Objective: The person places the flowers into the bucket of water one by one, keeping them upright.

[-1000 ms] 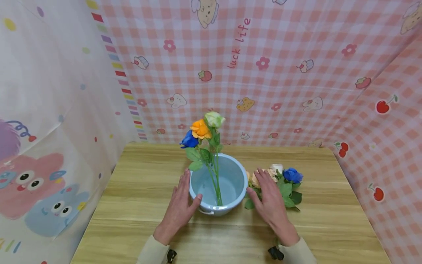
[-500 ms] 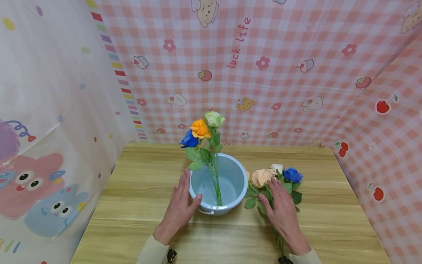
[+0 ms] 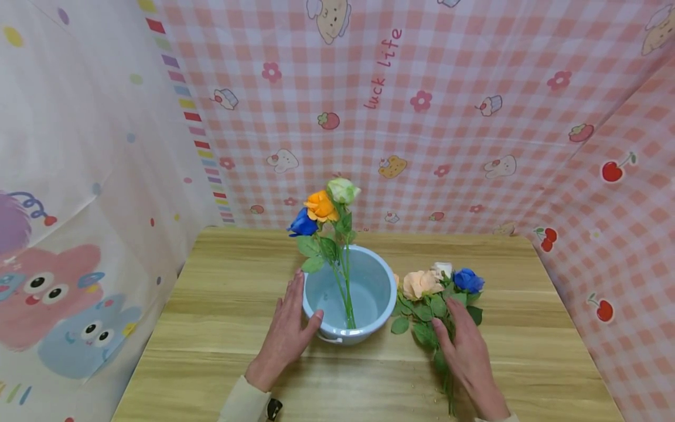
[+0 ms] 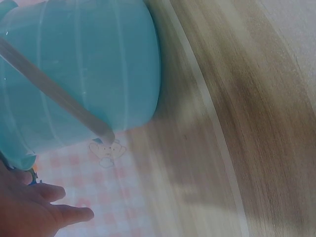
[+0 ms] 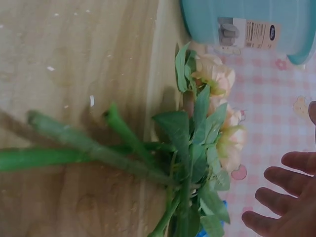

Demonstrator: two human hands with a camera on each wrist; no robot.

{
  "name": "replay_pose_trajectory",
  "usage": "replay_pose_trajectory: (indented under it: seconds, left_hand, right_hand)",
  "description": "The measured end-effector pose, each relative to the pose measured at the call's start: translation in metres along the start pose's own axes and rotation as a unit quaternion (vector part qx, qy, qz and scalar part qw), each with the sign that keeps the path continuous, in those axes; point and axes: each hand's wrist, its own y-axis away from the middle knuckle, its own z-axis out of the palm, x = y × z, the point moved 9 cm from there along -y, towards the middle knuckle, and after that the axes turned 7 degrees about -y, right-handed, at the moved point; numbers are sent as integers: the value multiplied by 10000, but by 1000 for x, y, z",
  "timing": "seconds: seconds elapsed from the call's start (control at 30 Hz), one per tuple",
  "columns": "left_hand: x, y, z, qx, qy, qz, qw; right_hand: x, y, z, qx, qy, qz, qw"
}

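A light blue bucket (image 3: 371, 287) stands on the table, holding a blue rose (image 3: 303, 224), an orange rose (image 3: 320, 207) and a whitish-green rose (image 3: 343, 191) that lean to the back left. My left hand (image 3: 286, 334) rests along the bucket's left rim, fingers straight and thumb apart. To the right of the bucket lies a bunch with peach roses (image 3: 422, 285), a white rose (image 3: 442, 269) and another blue rose (image 3: 468, 281). Over the leaves and stems of this bunch is my right hand (image 3: 468, 349), fingers extended. In the right wrist view its fingers (image 5: 281, 200) stand apart from the green stems (image 5: 89, 148).
The wooden table (image 3: 227, 281) ends at a pink checked cloth (image 3: 369, 146) behind and a white printed cloth (image 3: 95, 176) on the left. The bucket's pale handle (image 4: 59, 94) hangs down its side. Small specks (image 5: 92, 100) lie on the tabletop near the stems.
My right hand has moved from beside the bucket rightward and toward me across the bunch, uncovering the peach roses. My left hand, the bucket and its roses have stayed in place.
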Motion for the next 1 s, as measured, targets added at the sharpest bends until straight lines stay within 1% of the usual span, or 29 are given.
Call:
replay_pose_trajectory:
  seconds: [0.2,0.4,0.5,0.77,0.93,1.0]
  left_hand:
    - [0,0,0,-5,24,-7,10000]
    - [0,0,0,27,26,15,10000]
    - [0,0,0,33,4,23,10000]
    - [0,0,0,97,1,82,9999]
    - [0,0,0,120,22,101,9999]
    - [1,0,-1,109,46,90,9999]
  right_hand:
    - [13,6,-3,-103,-164,418,9989]
    - [24,13,-6,-93,-249,893,9956]
    - [29,17,-8,4,-288,1095,9936]
    - [40,28,-16,462,-579,1545,9852]
    - [50,33,-18,626,-857,1905,9759]
    - [56,34,-17,694,-973,2090,9706]
